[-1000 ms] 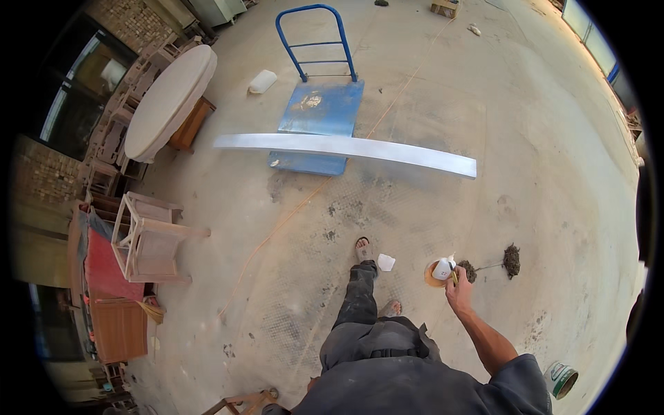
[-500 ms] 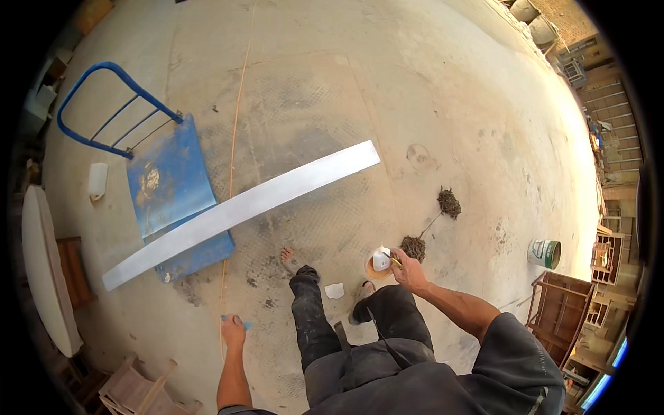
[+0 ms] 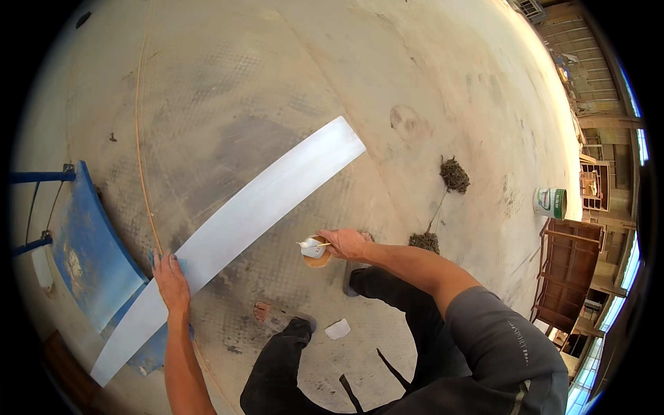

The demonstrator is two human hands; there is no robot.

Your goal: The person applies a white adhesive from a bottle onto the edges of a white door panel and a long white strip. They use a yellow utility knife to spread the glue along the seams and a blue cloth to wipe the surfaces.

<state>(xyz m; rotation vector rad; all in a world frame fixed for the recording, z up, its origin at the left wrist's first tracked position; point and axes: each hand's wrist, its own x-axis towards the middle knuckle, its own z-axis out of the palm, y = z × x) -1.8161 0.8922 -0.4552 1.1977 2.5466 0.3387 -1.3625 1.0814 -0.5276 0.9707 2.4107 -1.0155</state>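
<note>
Dusty concrete flooring is filling the frame. At lower left, the left hand (image 3: 171,282) is pressing flat and open onto a long white board (image 3: 238,232) lying diagonally toward centre; it looks stiff, light, smooth, best gripped along its edges. At centre, the right hand (image 3: 346,243) is gripping a small cup (image 3: 315,250). At far right, a paint tin (image 3: 550,203) is standing.

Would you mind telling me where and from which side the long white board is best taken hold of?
Probably by its long edges near the middle, from the person's side. The long white board lies flat, one end on the blue cart, the other out over the floor. The left hand already rests on it near the cart end.
</note>
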